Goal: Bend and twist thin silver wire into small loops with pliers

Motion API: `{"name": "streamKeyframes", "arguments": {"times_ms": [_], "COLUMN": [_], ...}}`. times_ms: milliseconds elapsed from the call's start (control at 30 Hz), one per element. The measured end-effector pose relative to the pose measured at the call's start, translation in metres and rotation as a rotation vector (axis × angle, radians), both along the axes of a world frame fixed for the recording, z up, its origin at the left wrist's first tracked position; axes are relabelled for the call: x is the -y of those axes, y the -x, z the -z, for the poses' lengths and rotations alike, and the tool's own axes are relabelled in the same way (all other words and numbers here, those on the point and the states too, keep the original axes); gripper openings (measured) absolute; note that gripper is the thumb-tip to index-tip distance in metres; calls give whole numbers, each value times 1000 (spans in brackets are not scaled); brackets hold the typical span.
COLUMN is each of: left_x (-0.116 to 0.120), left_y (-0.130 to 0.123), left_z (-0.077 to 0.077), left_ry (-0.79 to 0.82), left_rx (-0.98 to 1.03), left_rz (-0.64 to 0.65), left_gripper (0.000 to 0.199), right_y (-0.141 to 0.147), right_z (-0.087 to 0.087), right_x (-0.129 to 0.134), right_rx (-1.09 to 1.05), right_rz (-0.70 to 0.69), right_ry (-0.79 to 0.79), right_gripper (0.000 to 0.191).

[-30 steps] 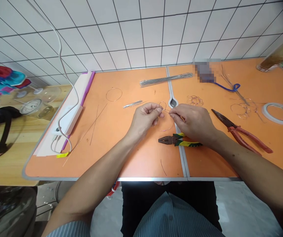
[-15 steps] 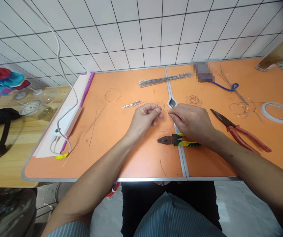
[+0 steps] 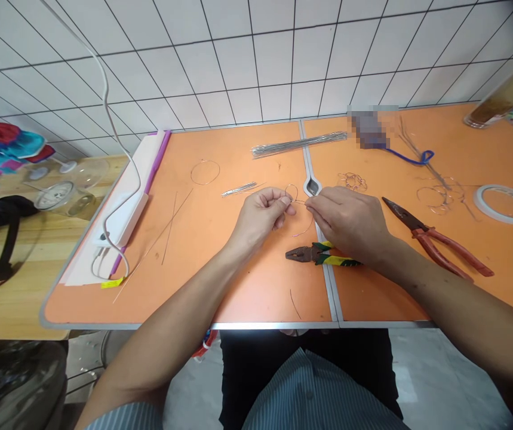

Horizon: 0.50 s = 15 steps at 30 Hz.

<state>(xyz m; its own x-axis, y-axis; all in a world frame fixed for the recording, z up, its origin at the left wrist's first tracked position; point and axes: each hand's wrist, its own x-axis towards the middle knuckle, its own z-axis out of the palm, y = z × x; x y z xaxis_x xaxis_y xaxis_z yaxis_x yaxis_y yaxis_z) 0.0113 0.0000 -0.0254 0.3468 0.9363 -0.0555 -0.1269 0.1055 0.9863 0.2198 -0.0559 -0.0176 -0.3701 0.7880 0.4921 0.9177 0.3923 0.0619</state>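
Between finger and thumb, my left hand [image 3: 266,214] pinches a thin wire [image 3: 298,201] whose upper part curves into a small loop. My right hand [image 3: 346,216] pinches the same wire from the other side, and a fine strand arcs down between the two hands. Under my right hand lie combination pliers [image 3: 306,254] with yellow and green handles, partly hidden by it. Long-nose pliers [image 3: 421,233] with red handles rest to its right. Behind the right hand is a coil of looped copper-coloured wire [image 3: 352,181].
A bundle of straight wires [image 3: 283,147] and a shorter bundle [image 3: 239,189] lie on the orange table [image 3: 220,239]. A wire ring [image 3: 205,172] is at left, near a white power strip [image 3: 126,221]. A tape roll [image 3: 480,200] and a glass [image 3: 491,110] stand right.
The fine strand below my hands has shifted slightly. Both hands keep nearly the same place and grip, with my right fingers turned a little.
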Motion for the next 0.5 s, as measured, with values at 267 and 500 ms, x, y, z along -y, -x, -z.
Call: {"name": "streamKeyframes", "arguments": {"times_ms": [267, 500], "left_x": [-1, -3], "left_y": [1, 4], "left_z": [-4, -5], "left_ry": [183, 265], "left_rx": [58, 120], "left_rz": [58, 112], "left_gripper": [16, 16], "right_y": [0, -1], "right_z": [-6, -6], "right_x": [0, -1], "right_rx": [27, 18], "right_rz": [17, 16], "right_ry": [14, 12], "right_gripper": [34, 34]}}
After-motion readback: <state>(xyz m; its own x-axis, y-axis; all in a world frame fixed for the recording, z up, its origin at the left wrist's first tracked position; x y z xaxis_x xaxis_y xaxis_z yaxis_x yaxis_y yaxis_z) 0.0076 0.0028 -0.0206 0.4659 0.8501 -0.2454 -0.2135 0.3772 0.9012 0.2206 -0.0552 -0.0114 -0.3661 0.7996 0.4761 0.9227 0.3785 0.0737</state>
